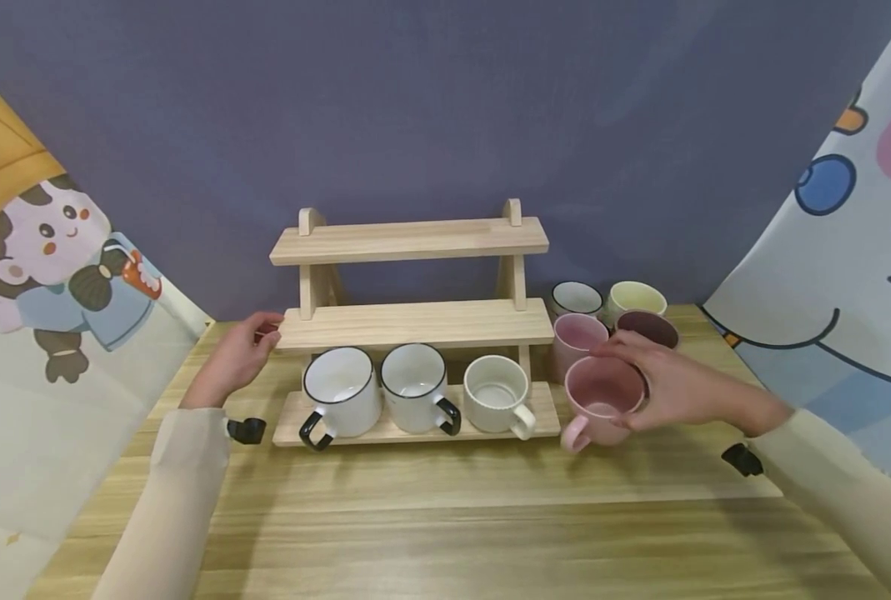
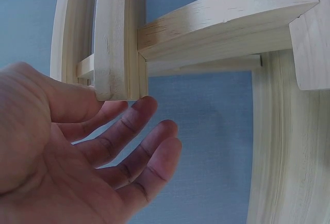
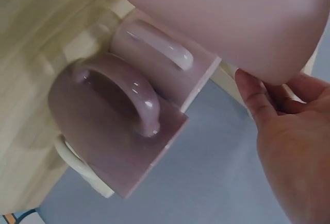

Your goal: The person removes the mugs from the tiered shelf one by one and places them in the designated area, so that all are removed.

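My right hand point(image 1: 678, 379) grips a pink mug point(image 1: 588, 398) by its rim, right of the wooden shelf rack point(image 1: 415, 323). The mug's handle points toward the front left. In the right wrist view, fingertips press the pink mug point(image 3: 232, 23) near its edge. My left hand point(image 1: 238, 357) holds the left end of the rack's middle shelf; the left wrist view shows the thumb and fingertips at the board end point(image 2: 116, 80). Two white mugs with black rims, a left one point(image 1: 351, 412) and a middle one point(image 1: 412, 412), and a cream mug point(image 1: 490, 417) stand on the bottom shelf.
Behind the held mug stand a smaller pink mug point(image 1: 565, 350), a dark mauve mug point(image 1: 648, 327), a black-rimmed white mug point(image 1: 576, 296) and a pale yellow mug point(image 1: 638, 297). A dark cloth point(image 1: 430, 108) hangs behind the wooden table point(image 1: 445, 533).
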Motion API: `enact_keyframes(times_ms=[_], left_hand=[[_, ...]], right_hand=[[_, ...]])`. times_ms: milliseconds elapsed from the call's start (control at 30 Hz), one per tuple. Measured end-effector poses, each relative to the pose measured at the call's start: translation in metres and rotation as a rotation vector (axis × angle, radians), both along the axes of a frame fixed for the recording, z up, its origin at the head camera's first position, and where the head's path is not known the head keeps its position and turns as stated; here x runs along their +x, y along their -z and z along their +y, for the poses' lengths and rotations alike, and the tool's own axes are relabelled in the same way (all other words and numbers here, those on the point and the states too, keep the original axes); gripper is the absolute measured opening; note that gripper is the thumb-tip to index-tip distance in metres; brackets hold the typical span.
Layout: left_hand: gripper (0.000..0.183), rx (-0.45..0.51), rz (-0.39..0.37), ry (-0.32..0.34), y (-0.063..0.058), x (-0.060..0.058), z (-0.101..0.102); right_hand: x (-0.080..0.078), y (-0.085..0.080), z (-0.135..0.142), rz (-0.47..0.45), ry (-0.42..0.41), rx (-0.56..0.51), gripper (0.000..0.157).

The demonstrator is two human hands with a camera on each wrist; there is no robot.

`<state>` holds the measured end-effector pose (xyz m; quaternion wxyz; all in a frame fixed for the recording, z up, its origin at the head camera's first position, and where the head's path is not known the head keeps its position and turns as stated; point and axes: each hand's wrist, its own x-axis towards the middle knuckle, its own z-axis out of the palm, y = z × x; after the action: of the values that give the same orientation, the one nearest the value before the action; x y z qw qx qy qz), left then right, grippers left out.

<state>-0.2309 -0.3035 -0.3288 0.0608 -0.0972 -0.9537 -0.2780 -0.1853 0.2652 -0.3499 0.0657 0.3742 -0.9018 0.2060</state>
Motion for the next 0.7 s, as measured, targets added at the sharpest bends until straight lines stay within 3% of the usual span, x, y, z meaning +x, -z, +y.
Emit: enact_keyframes(times_ms=[333, 700], left_hand=[[0.034, 0.002, 0.009, -0.007, 0.002, -0.001, -0.001], [0.033, 0.004, 0.022, 0.002, 0.002, -0.001, -0.001]], right_hand=[[-0.001, 0.016, 0.000, 0.051, -0.020, 0.007, 0.079], [-0.010, 0.015, -0.003, 0.056, -0.049, 0.005, 0.075]])
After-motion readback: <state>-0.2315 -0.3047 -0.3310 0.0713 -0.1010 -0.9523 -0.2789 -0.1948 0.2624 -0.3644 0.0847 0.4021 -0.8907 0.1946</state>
